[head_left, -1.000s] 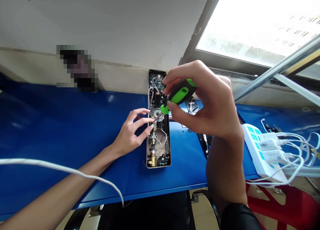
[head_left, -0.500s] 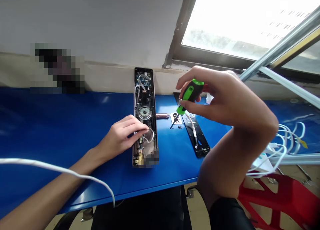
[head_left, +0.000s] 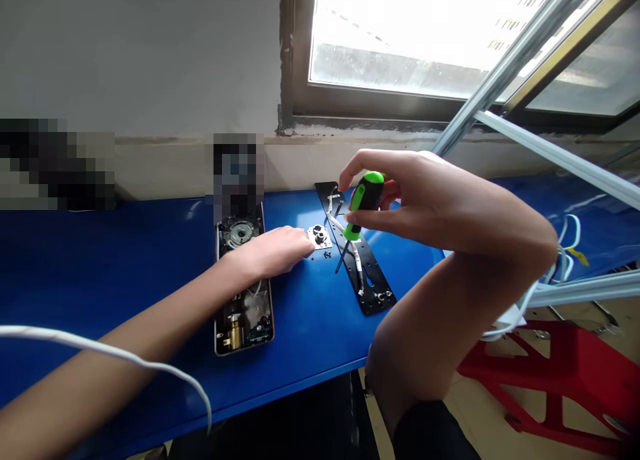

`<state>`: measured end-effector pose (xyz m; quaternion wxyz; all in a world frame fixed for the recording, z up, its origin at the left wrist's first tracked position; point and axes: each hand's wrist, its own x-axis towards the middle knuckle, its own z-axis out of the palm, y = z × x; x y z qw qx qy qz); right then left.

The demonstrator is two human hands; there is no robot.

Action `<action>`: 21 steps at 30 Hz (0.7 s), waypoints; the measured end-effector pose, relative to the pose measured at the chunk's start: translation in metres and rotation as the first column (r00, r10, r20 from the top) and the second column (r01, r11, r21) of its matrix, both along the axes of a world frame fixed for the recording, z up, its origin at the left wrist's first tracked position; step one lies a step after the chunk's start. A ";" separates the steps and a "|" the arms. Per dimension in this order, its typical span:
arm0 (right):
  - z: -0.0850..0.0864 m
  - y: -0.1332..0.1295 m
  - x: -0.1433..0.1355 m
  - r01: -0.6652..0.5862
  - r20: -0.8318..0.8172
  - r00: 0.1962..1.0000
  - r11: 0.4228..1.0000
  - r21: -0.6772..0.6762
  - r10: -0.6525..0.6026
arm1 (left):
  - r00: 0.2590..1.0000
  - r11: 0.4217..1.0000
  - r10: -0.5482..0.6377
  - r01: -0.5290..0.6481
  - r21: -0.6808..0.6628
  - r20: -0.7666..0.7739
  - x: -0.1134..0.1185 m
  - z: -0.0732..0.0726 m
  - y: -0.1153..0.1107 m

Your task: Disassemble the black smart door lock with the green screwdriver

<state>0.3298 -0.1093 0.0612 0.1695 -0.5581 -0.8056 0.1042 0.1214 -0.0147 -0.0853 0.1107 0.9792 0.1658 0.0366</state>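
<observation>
While the right hand held a screwdriver, the left hand, its grip too hidden to tell, hung beside a metal plate, right of the opened casing on the desk. Reaching for the plate seemed the step, calling next for a careful pinch.

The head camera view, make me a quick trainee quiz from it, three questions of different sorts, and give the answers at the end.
1. Short answer: what lies by the fingers of the left hand?
2. Multiple choice: which holds the green-and-black screwdriver? A, the right hand; B, the left; C, both.
3. True or false: a white cable lies on the long black panel.

Key: 1, the small metal plate; 2, A; 3, true.
</observation>
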 end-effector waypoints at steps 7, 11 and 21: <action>-0.003 -0.003 0.009 -0.027 -0.044 0.999 0.998 0.058 0.029 | 0.992 0.998 0.055 -0.056 -0.007 -0.114 0.016 0.000 0.003; -0.002 -0.001 0.009 -0.027 -0.065 0.997 0.999 0.037 0.029 | 0.993 0.998 0.065 -0.065 -0.003 -0.097 0.013 0.000 0.002; 0.010 0.000 -0.019 -0.185 -0.146 0.971 0.981 0.050 0.190 | 0.917 0.992 0.066 -0.104 0.074 0.393 -0.053 0.014 -0.018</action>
